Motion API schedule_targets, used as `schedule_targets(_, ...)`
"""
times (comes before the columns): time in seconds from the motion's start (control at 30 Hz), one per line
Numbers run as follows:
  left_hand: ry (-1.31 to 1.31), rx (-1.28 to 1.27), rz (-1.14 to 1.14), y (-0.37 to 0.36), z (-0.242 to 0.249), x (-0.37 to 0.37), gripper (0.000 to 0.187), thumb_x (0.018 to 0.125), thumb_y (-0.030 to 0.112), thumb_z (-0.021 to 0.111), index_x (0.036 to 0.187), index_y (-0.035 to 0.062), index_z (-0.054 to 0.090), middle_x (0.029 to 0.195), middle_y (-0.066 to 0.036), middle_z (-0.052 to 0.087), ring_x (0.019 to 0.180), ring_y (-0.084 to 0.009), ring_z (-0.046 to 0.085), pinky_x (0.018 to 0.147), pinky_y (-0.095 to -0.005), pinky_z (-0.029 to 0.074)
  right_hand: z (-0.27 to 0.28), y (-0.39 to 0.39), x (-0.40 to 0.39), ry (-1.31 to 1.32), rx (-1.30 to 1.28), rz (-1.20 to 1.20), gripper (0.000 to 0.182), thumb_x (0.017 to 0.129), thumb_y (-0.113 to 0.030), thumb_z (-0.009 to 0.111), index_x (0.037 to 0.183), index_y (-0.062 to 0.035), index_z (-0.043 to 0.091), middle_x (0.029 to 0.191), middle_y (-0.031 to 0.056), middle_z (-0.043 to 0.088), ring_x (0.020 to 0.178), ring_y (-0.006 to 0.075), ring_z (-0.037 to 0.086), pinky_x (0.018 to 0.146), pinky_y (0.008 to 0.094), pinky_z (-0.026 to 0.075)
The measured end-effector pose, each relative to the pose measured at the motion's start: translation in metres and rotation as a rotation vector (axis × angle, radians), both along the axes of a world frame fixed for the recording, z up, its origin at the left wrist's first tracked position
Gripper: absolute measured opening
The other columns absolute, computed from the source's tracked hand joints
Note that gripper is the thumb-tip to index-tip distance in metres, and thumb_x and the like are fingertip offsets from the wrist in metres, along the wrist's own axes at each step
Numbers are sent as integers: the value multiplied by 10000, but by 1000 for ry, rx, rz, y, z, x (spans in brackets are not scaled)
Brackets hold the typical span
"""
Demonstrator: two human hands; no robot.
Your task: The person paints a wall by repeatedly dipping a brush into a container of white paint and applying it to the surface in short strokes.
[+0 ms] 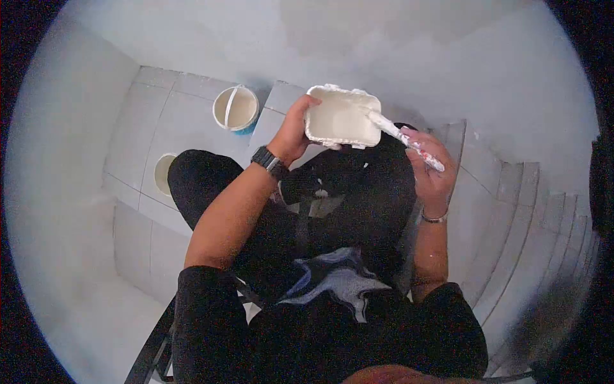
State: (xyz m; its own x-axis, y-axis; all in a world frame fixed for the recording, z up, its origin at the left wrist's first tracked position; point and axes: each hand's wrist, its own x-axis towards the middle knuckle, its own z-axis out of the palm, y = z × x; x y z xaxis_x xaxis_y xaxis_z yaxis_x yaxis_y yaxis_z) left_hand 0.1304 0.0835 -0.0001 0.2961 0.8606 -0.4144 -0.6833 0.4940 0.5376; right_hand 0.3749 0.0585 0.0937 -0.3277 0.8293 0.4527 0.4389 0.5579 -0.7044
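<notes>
A rectangular tub [343, 118] of creamy white paint, its rim crusted with dried paint, is held above my lap. My left hand [295, 130] grips its left side, with the thumb over the rim. In my right hand [432, 169] is the handle of a paint-smeared brush [406, 139], slanting up and to the left. The brush head reaches over the tub's right side, and its bristles are hard to make out against the white paint.
A round bucket [219, 109] with a white handle and pale contents stands on the tiled floor, left of the tub. Another pale container [162, 175] is partly behind my knee. Tiled steps [511, 217] descend at the right. A wall [384, 45] rises ahead.
</notes>
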Motion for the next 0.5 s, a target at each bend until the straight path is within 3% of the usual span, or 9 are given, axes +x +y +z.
schedule_targets(0.23,11,15,-62,8,6,-12,455,843,359,473,1170,43,501,1072,-112,599,916,-246,634,678,-403,559,22,15,-16,-58,-28,126,185,790,-61,705,961,-61,634,1046,135,670,965,273,648,823,345,516)
schedule_targets(0.3,-3,12,-95,8,4,-15,452,841,364,480,1165,49,504,1057,-98,602,899,-222,632,677,-377,552,23,18,-23,-141,20,191,154,834,-47,652,975,-38,590,1032,173,667,949,278,646,814,355,504)
schedule_targets(0.5,48,12,-84,11,16,-26,433,839,358,490,1148,54,510,1044,-100,600,906,-214,622,685,-383,550,23,27,-48,-186,-18,195,189,785,-58,704,959,-55,630,1028,127,671,931,278,651,797,355,526)
